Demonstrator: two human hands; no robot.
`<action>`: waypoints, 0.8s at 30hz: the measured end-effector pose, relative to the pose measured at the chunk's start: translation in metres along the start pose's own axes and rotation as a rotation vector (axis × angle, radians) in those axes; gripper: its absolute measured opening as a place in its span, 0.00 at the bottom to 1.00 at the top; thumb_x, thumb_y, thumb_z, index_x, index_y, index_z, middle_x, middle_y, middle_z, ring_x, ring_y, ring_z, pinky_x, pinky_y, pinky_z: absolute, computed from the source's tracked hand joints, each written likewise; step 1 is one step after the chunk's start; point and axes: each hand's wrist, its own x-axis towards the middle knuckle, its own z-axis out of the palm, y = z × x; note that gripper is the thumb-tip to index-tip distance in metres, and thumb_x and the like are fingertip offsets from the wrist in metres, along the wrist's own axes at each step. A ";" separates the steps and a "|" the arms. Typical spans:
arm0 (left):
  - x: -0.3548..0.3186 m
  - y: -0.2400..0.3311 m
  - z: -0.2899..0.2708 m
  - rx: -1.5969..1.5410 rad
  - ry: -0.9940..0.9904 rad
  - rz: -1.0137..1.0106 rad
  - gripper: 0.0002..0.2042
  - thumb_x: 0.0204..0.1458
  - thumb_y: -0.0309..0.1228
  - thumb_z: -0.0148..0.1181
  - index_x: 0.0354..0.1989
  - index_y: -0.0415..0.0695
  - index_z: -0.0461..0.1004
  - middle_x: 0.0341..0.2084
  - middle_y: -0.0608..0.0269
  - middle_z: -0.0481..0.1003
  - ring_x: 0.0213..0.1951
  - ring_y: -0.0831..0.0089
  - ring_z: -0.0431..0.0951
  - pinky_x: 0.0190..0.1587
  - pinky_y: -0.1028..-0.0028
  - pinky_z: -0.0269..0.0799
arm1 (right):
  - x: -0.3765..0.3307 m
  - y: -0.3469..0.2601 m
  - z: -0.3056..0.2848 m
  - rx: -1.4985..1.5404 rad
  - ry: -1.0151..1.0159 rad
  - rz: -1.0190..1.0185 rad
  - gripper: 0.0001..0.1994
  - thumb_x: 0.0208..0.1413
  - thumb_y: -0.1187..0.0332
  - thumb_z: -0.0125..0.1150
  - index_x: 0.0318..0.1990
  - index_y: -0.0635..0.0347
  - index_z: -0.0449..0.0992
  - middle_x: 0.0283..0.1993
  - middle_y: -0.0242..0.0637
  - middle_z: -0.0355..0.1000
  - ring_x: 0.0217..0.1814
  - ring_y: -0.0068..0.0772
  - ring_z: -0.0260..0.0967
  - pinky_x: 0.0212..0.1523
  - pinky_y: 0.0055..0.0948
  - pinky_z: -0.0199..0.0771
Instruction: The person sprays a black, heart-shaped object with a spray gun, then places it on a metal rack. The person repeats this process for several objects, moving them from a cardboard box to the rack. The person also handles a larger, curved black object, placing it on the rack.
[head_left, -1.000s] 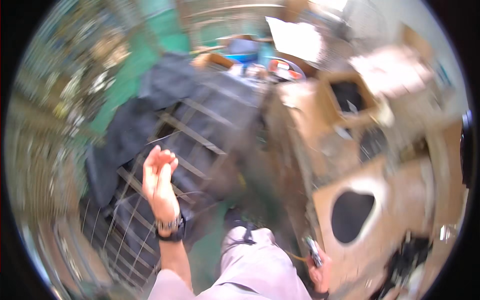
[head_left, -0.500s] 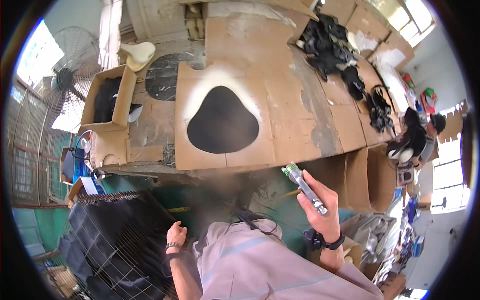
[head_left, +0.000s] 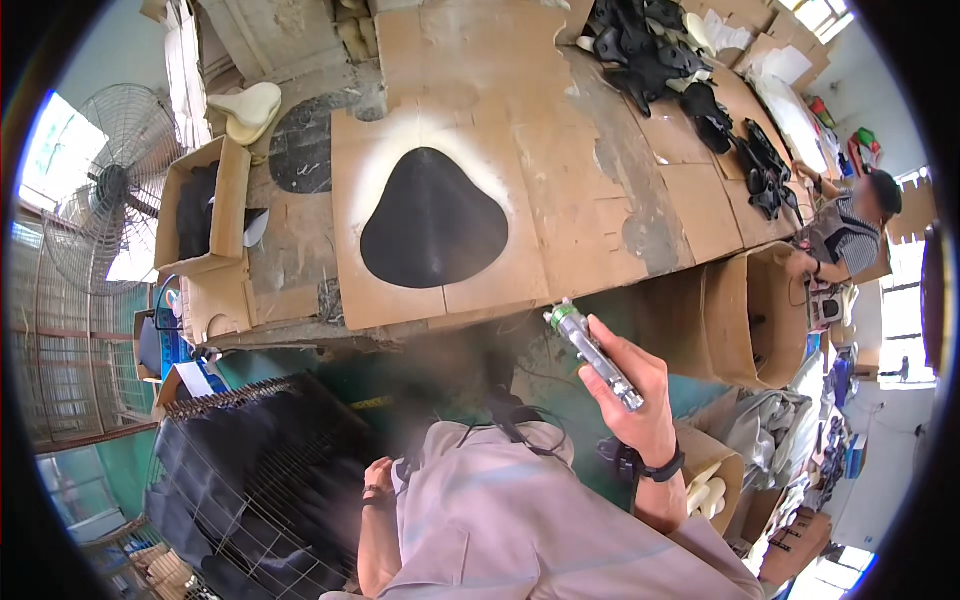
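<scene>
My right hand point(head_left: 635, 390) is wrapped round a silver spray gun point(head_left: 597, 358) with a green ring near its nozzle, held just off the table's near edge. Beyond it a black, rounded triangular sheet point(head_left: 434, 220) lies flat on a cardboard sheet point(head_left: 370, 310). A pale sprayed halo point(head_left: 350, 190) surrounds its top and sides. My left hand point(head_left: 378, 480) hangs low beside my clothing, next to a wire rack point(head_left: 270, 520) draped with black sheets point(head_left: 215, 470). Its fingers are blurred and partly hidden, and I see nothing held in it.
An open carton point(head_left: 235, 205) with black pieces stands at the table's left, near cream saddle shapes point(head_left: 250, 110) and a large fan point(head_left: 115, 185). Black pieces point(head_left: 650, 60) lie at the far right. A co-worker point(head_left: 850, 225) stands by a big carton point(head_left: 725, 320) on the right.
The table has shifted slightly left and up in view. My right hand and the spray gun sit a little further left and higher. The co-worker now shows more fully, an arm reaching toward the carton.
</scene>
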 end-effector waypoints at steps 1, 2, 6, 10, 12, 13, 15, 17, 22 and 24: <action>0.008 -0.019 -0.009 0.140 -0.007 0.111 0.16 0.52 0.31 0.65 0.48 0.37 0.80 0.41 0.57 0.81 0.43 0.68 0.81 0.47 0.72 0.77 | -0.003 0.002 -0.002 0.000 -0.032 -0.002 0.28 0.48 0.83 0.67 0.61 0.65 0.73 0.42 0.51 0.78 0.40 0.50 0.79 0.41 0.34 0.77; 0.012 -0.021 -0.010 0.279 -0.020 0.226 0.16 0.52 0.32 0.65 0.47 0.36 0.80 0.42 0.57 0.82 0.45 0.68 0.81 0.48 0.71 0.76 | -0.008 0.006 -0.004 -0.004 -0.059 -0.005 0.28 0.48 0.82 0.67 0.61 0.65 0.73 0.42 0.51 0.78 0.40 0.50 0.78 0.41 0.34 0.77; -0.008 0.037 0.008 -0.021 0.010 -0.106 0.17 0.50 0.31 0.64 0.47 0.35 0.81 0.43 0.56 0.82 0.47 0.68 0.81 0.49 0.72 0.75 | -0.031 0.005 -0.011 -0.042 -0.079 0.114 0.26 0.50 0.80 0.67 0.60 0.67 0.74 0.45 0.51 0.78 0.43 0.40 0.79 0.46 0.29 0.75; -0.004 0.055 -0.003 -0.034 0.018 -0.217 0.20 0.55 0.33 0.63 0.55 0.39 0.74 0.38 0.56 0.81 0.36 0.67 0.82 0.41 0.64 0.79 | -0.031 0.008 -0.010 -0.034 -0.045 0.131 0.26 0.49 0.81 0.67 0.59 0.67 0.74 0.45 0.51 0.78 0.42 0.45 0.79 0.45 0.31 0.76; 0.005 0.067 -0.005 -0.109 -0.008 -0.225 0.21 0.57 0.33 0.61 0.58 0.40 0.72 0.39 0.57 0.80 0.35 0.67 0.82 0.39 0.63 0.79 | -0.033 0.005 -0.004 0.021 -0.193 0.132 0.26 0.50 0.79 0.67 0.60 0.67 0.74 0.46 0.51 0.79 0.43 0.38 0.78 0.47 0.28 0.75; 0.007 0.071 -0.007 -0.144 -0.018 -0.231 0.21 0.58 0.33 0.61 0.59 0.40 0.70 0.39 0.57 0.80 0.35 0.67 0.81 0.39 0.62 0.80 | -0.031 -0.001 0.006 0.077 -0.212 0.078 0.27 0.49 0.80 0.67 0.60 0.66 0.74 0.46 0.50 0.79 0.42 0.40 0.78 0.47 0.28 0.75; 0.014 0.080 -0.008 -0.141 -0.038 -0.196 0.21 0.59 0.33 0.59 0.60 0.41 0.69 0.41 0.56 0.79 0.35 0.66 0.82 0.36 0.65 0.80 | -0.022 -0.008 0.025 0.129 -0.178 0.045 0.28 0.49 0.81 0.67 0.61 0.65 0.74 0.43 0.49 0.79 0.41 0.42 0.78 0.45 0.28 0.75; 0.018 0.088 -0.011 -0.166 -0.065 -0.162 0.21 0.59 0.32 0.59 0.61 0.41 0.69 0.40 0.57 0.79 0.36 0.64 0.83 0.34 0.67 0.80 | -0.013 -0.010 0.035 0.121 -0.116 0.014 0.28 0.49 0.81 0.67 0.61 0.65 0.74 0.41 0.48 0.78 0.38 0.41 0.77 0.43 0.29 0.75; 0.017 0.098 -0.002 -0.144 -0.028 -0.151 0.22 0.59 0.33 0.59 0.61 0.41 0.69 0.40 0.57 0.79 0.36 0.65 0.83 0.35 0.67 0.81 | 0.008 0.001 0.049 0.061 0.067 -0.057 0.26 0.51 0.81 0.66 0.61 0.65 0.74 0.39 0.46 0.77 0.34 0.38 0.75 0.38 0.30 0.75; 0.017 0.090 0.001 -0.113 -0.041 -0.166 0.23 0.57 0.33 0.60 0.61 0.41 0.68 0.37 0.58 0.80 0.35 0.65 0.83 0.35 0.66 0.81 | 0.009 0.007 0.045 0.011 0.101 -0.048 0.25 0.52 0.80 0.65 0.60 0.66 0.74 0.38 0.46 0.77 0.34 0.38 0.75 0.38 0.30 0.75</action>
